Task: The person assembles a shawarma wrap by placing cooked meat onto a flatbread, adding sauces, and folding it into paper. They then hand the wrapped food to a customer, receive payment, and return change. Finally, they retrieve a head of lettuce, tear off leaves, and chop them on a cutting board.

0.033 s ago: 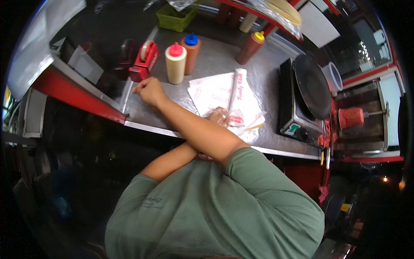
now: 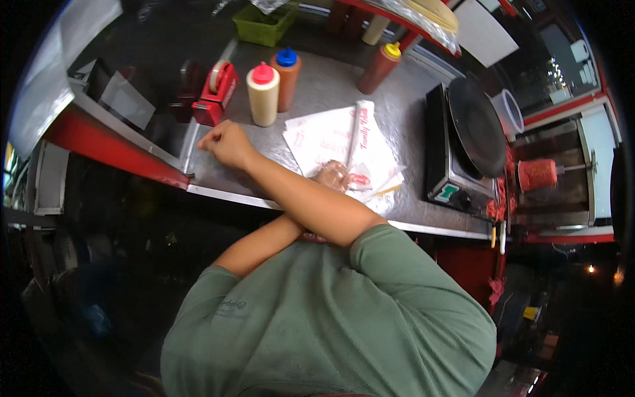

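My arms are crossed, the right forearm over the left. My right hand (image 2: 226, 143) is at the counter's left side, just in front of a red tape dispenser (image 2: 213, 106). Its fingers are pinched; whatever they hold, if anything, is too small to make out. My left hand (image 2: 332, 175), in a clear plastic glove, is closed at the near end of a narrow roll of printed white paper (image 2: 361, 129). Under the roll lie flat white paper sheets (image 2: 317, 135) with red print. My right forearm hides the left wrist.
Left of the papers stand a cream squeeze bottle with a red cap (image 2: 263, 99) and an orange one with a blue cap (image 2: 288, 83). A red-brown bottle (image 2: 378, 71) is behind. On the right are a black pan (image 2: 473, 129) on a stove and a meat spit (image 2: 537, 175).
The whole scene has shifted slightly left and up in the view. My right hand is a little farther from the tape dispenser; my left hand stays at the paper roll.
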A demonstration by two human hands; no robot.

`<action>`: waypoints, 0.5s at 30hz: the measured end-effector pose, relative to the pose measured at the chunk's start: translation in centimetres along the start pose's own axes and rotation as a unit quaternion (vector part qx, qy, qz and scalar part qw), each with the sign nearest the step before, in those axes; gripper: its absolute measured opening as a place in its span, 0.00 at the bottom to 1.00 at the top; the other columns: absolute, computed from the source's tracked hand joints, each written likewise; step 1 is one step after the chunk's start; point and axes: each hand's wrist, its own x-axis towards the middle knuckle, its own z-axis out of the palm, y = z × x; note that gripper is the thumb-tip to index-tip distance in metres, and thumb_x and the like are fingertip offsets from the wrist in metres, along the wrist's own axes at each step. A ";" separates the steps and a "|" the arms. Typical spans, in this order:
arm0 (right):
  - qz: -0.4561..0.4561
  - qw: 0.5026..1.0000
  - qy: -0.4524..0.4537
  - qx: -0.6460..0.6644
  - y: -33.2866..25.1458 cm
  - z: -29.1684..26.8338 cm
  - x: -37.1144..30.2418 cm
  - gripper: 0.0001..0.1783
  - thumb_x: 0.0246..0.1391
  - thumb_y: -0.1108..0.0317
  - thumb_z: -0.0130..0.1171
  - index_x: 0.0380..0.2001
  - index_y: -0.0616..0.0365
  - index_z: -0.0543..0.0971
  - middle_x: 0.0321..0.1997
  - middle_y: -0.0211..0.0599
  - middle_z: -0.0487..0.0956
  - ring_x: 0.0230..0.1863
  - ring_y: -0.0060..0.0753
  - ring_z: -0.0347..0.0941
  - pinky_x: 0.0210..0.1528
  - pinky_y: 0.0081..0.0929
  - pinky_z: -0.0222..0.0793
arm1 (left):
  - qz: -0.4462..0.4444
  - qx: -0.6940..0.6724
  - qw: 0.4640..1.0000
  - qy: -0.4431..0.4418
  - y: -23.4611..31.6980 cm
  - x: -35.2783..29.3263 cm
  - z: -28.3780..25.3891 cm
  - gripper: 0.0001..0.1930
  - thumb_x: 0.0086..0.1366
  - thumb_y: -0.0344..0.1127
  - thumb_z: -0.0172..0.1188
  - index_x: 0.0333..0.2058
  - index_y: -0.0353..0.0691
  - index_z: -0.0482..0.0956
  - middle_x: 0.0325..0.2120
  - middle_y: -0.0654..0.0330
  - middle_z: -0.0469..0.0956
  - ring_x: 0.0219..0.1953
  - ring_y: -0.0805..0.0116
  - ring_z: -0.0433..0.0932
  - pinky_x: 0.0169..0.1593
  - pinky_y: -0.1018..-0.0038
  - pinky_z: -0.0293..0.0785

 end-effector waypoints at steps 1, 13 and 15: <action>-0.136 0.988 -0.025 -0.066 -1.1 -2.1 -2.6 0.06 0.55 0.68 0.71 0.35 0.57 0.90 0.34 0.38 0.82 0.43 0.33 0.77 0.48 0.27 0.72 | 0.008 0.022 0.999 0.027 0.8 0.1 -0.2 0.10 0.75 0.35 0.57 0.37 0.32 0.77 0.36 0.52 0.77 0.42 0.54 0.76 0.52 0.63 0.74; -0.015 0.896 0.342 -0.282 3.0 -23.6 -21.2 0.07 0.55 0.73 0.72 0.38 0.54 0.91 0.41 0.35 0.70 0.43 0.33 0.69 0.46 0.28 0.70 | -0.065 0.145 0.987 -0.036 4.4 3.1 -3.1 0.13 0.71 0.39 0.60 0.31 0.35 0.81 0.32 0.48 0.79 0.37 0.44 0.79 0.42 0.53 0.76; -0.016 0.878 0.360 -0.315 3.8 -23.5 -21.1 0.24 0.54 0.74 0.71 0.55 0.48 0.84 0.46 0.37 0.69 0.44 0.36 0.70 0.47 0.30 0.72 | -0.054 0.161 0.984 -0.047 4.5 3.2 -2.9 0.13 0.71 0.38 0.61 0.30 0.35 0.81 0.31 0.49 0.79 0.36 0.45 0.79 0.42 0.53 0.76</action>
